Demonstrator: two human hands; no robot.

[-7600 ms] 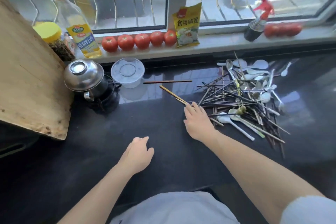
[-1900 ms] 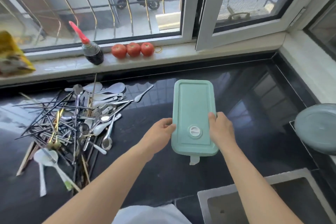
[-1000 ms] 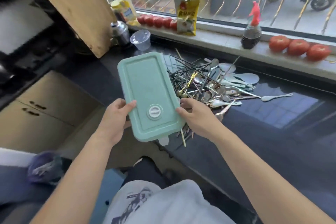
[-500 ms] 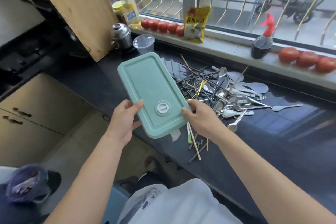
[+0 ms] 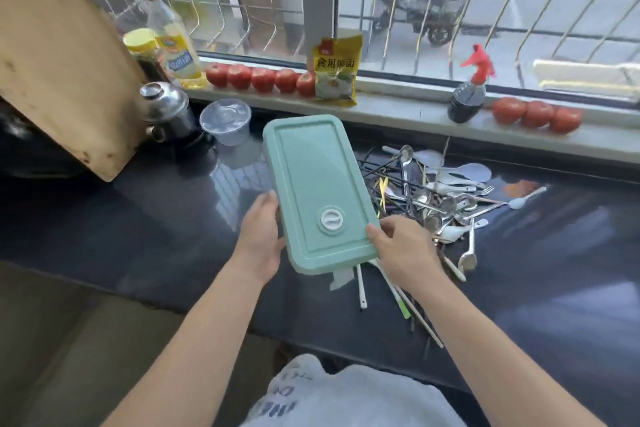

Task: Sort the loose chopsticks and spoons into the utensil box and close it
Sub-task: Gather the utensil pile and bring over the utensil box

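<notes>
Green utensil box, lid on, has come over beside the spoon pile mid-frame, left hand and right hand gripping it, so opening comes next.

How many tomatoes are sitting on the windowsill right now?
8. Five tomatoes sit in a row left of the yellow packet, and three tomatoes sit in a row right of the red-capped spray bottle. The packet might hide another.
</notes>
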